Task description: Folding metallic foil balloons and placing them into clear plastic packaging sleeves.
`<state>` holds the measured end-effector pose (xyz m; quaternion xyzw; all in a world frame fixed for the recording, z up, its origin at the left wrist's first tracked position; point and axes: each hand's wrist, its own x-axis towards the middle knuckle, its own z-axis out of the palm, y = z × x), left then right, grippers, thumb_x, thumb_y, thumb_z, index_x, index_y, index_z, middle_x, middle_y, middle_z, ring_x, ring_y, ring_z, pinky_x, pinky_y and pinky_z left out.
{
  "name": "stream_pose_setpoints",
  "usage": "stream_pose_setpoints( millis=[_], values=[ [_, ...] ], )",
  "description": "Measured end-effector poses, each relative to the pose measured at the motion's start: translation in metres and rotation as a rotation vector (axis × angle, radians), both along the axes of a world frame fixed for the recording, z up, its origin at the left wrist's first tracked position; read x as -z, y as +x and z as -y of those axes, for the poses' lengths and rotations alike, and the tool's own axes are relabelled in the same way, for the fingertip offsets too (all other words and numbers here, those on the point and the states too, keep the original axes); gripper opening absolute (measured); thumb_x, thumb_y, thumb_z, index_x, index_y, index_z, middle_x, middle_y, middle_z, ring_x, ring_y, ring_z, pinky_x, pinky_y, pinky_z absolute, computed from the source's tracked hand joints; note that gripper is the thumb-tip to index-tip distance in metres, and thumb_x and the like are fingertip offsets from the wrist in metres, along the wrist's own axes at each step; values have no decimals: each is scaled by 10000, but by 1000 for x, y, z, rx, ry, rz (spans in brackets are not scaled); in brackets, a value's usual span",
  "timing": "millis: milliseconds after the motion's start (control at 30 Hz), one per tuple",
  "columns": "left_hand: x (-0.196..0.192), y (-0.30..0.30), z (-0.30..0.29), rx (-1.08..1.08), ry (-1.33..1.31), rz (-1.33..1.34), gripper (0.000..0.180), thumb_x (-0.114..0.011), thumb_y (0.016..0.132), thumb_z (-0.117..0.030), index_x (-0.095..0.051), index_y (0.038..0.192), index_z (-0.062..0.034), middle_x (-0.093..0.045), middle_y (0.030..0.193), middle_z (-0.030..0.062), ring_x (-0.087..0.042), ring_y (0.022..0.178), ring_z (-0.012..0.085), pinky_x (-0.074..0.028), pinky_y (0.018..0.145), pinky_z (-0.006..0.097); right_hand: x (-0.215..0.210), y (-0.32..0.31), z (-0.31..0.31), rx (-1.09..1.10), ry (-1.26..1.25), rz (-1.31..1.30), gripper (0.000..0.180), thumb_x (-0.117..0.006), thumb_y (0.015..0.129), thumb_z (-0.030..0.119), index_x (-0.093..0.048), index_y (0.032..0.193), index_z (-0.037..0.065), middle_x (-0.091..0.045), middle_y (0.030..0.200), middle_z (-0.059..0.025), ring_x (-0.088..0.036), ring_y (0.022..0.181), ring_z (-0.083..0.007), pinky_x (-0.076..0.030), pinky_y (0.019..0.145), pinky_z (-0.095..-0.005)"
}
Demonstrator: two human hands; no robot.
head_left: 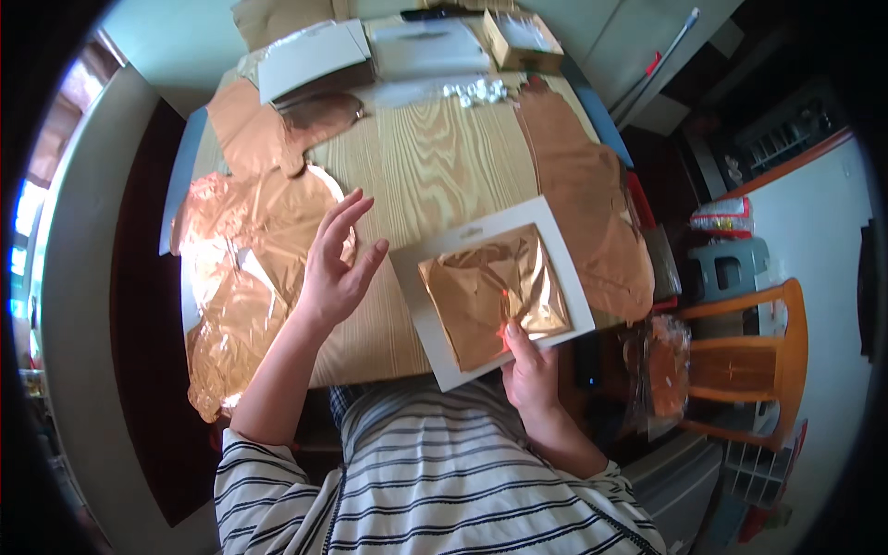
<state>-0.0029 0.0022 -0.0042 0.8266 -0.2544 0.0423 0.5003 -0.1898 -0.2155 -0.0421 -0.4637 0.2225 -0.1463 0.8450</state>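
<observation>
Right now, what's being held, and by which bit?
The right hand holds a white card bearing folded copper foil by its lower edge, thumb on the foil. The left hand holds nothing.

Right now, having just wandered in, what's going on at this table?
A person in a striped top is holding a white card in the right hand, with a folded piece of copper-coloured foil against its face, under the thumb. The left hand is empty, fingers spread, near the crumpled shiny foil at the left of the table. A flatter copper-coloured piece lies on the right, and white cards are stacked toward the far edge.
</observation>
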Motion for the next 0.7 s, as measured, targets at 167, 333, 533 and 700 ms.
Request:
stream_pose_setpoints(
  millis=[167, 333, 533, 700],
  values=[
    [-20, 118, 28, -80, 115, 134, 190, -681, 945, -165, -739, 1073, -37, -723, 1032, 130, -708, 928, 283, -548, 842, 369, -1, 27, 17, -109, 224, 7, 534, -594, 992, 55, -413, 1494, 81, -600, 1307, -80, -623, 1162, -206, -529, 991, -405],
    [-28, 266, 99, 87, 249, 430, 188, -645, 963, -149, -729, 1094, -44, -697, 1076, 161, -671, 971, 369, -539, 870, 418, -9, 47, 34, -110, 254, -84, 380, -622, 989, 61, -531, 1357, 65, -635, 1167, -36, -633, 1044, -138, -532, 903, -336],
    [16, 400, 159, -108, 409, 332, 348, -645, 946, -285, -692, 1193, -44, -654, 1241, 191, -604, 1186, 389, -490, 1032, 459, -18, 65, 45, -79, 248, -84, 361, -639, 977, 84, -557, 1327, 53, -657, 1191, -61, -644, 1088, -194, -534, 918, -356],
    [58, 443, 179, -193, 560, 121, 367, -711, 849, -357, -748, 1115, -109, -652, 1269, 197, -597, 1217, 363, -468, 1061, 436, -8, 56, 58, -132, 48, -94, 432, -626, 975, 52, -501, 1389, 57, -619, 1286, -83, -607, 1194, -214, -523, 960, -389]
  ],
)
